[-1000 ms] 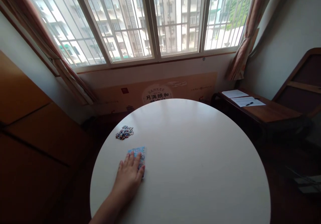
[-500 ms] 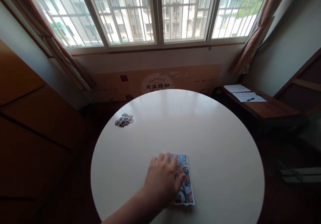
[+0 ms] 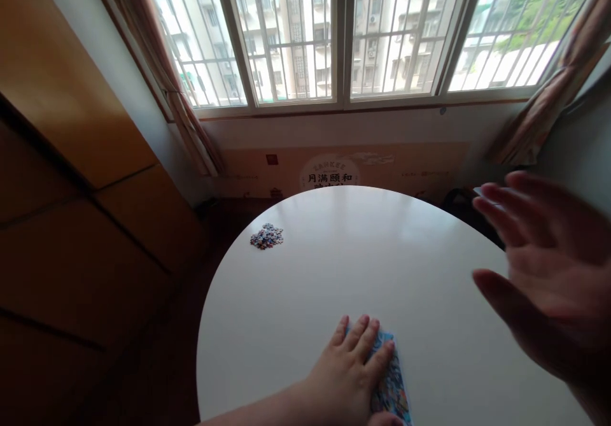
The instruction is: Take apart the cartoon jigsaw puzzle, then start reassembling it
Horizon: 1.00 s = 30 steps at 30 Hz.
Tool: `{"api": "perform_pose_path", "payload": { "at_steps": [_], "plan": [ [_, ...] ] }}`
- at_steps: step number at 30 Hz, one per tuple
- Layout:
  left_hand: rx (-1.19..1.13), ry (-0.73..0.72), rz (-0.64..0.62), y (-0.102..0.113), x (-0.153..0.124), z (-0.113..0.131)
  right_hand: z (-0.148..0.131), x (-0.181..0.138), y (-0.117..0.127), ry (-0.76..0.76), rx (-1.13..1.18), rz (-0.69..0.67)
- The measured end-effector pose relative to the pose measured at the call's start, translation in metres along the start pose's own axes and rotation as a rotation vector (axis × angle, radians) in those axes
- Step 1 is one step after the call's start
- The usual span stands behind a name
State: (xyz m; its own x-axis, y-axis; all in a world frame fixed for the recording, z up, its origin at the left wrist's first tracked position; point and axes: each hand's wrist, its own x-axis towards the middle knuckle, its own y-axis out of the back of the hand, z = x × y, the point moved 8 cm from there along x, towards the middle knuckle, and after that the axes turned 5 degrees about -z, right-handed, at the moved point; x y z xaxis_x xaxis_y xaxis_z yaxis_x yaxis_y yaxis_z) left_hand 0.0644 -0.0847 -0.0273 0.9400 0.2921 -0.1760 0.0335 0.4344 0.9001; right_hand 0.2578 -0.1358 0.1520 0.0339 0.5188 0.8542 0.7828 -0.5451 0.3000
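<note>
My left hand (image 3: 351, 369) lies flat with its fingers stretched out on a colourful printed puzzle card (image 3: 394, 384) near the front of the round white table (image 3: 363, 267). Most of the card is hidden under the hand. My right hand (image 3: 548, 273) hovers above the table's right side, close to the camera, fingers spread and holding nothing. A small heap of loose puzzle pieces (image 3: 266, 236) sits at the table's far left edge, well away from both hands.
A barred window (image 3: 344, 31) with curtains (image 3: 176, 88) fills the wall behind the table. A printed cardboard panel (image 3: 329, 172) leans below the sill. Wooden cabinets (image 3: 71, 177) stand to the left.
My left hand slid the card from the table's left side toward the front middle. My right hand has come into view at the right. The view has turned left.
</note>
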Motion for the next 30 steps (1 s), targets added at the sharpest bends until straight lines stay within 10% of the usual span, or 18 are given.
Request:
{"api": "perform_pose_path", "payload": {
  "at_steps": [5, 10, 15, 24, 30],
  "plan": [
    [0.105, 0.14, 0.243, 0.067, -0.001, -0.052, 0.093, -0.009, -0.069, -0.193, 0.088, 0.0],
    [0.141, 0.436, 0.652, 0.163, -0.038, -0.217, 0.176, -0.072, -0.105, -0.499, 0.049, -0.11],
    [0.01, 0.611, 0.669, 0.177, -0.072, -0.347, 0.19, -0.087, -0.127, -0.512, -0.067, -0.34],
    [-0.05, 0.581, 0.557, 0.155, -0.055, -0.366, 0.109, -0.079, -0.162, -0.161, 0.024, -0.857],
    [-0.073, 0.48, 0.529, 0.149, -0.035, -0.332, 0.1, -0.074, -0.166, -0.146, 0.082, -0.887]
  ]
}}
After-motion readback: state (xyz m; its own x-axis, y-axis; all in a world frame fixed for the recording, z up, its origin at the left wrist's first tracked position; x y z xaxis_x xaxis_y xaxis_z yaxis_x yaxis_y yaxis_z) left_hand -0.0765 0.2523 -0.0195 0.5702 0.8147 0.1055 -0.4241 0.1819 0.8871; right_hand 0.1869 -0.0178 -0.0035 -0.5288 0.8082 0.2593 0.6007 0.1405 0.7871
